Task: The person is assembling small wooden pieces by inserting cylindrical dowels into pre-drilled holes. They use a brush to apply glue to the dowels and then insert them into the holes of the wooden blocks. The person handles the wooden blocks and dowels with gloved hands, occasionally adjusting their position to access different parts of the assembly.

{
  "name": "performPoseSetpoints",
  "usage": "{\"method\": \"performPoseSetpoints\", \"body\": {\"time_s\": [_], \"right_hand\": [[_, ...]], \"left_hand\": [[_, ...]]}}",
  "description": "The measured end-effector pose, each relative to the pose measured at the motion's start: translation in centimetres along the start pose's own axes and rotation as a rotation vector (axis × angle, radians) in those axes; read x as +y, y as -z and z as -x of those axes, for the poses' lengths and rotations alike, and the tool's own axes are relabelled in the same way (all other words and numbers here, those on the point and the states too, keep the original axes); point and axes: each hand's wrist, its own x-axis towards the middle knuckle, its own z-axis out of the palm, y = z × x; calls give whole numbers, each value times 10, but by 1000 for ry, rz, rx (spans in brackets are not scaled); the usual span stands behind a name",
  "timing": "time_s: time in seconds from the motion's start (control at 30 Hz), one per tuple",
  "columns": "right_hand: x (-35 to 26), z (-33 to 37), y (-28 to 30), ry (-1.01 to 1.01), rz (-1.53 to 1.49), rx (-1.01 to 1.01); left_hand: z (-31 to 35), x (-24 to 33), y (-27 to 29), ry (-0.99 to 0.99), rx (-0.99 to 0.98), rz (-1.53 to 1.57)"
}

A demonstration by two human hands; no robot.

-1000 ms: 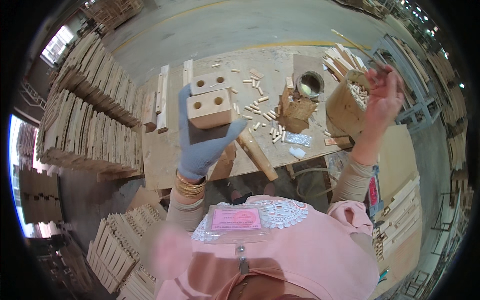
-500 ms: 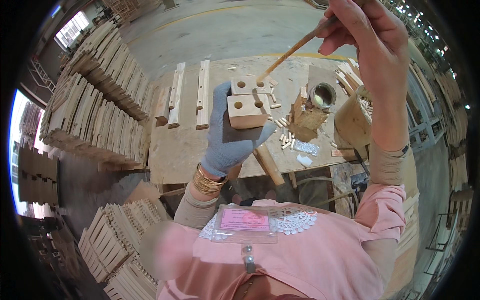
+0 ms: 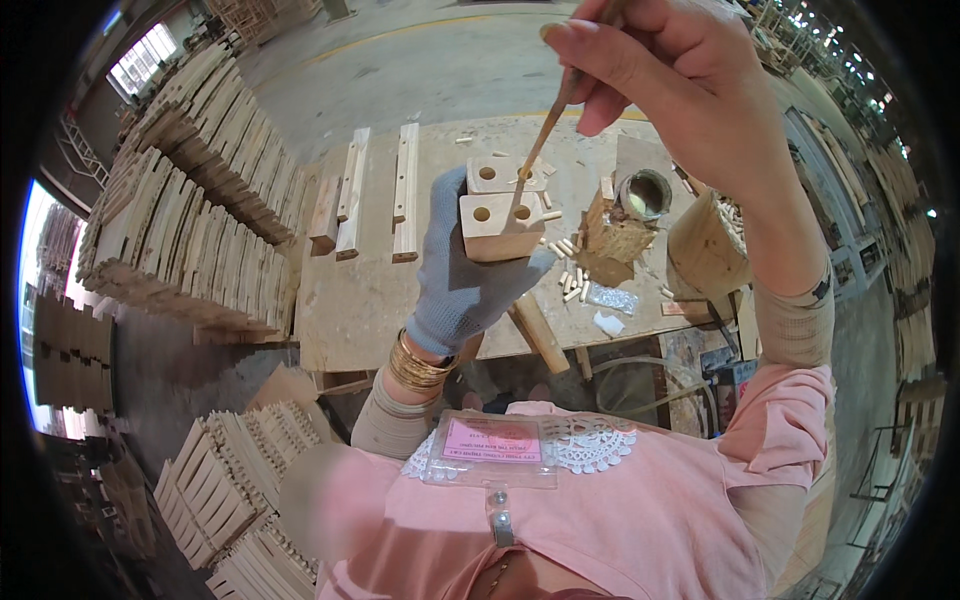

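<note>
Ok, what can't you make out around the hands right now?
Head view:
Stick: upper end lost behind the right hand or past the top edge; lower tip too small against the far block.
Left hand: palm hidden by the near block.
Tub: right side behind the right forearm.

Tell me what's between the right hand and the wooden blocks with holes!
A thin brown stick! In the head view, it slants from the right hand down to the farther wooden block.
</note>
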Motion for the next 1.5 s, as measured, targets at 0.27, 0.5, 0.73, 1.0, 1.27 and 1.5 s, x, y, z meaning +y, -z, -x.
{"method": "performPoseSetpoints", "body": {"time_s": [0.27,0.5,0.73,1.0,1.27,1.5], "right_hand": [[-22,-3,6,142,255,-130],[-18,-3,8,18,167,-116],[-43,-8,29,126,297,-453],[0,-25,58,235,-283,-662],[-1,-17,67,275,-435,-560],[-2,-11,69,250,-406,-520]], "left_hand": [[-4,-5,0,-221,37,-95],[-1,0,-2,-78,6,-27],[-2,-6,2,-183,-3,-56],[0,-6,2,-142,-37,18],[1,-6,3,-109,-37,44],[2,-9,2,-107,-38,16]]}}
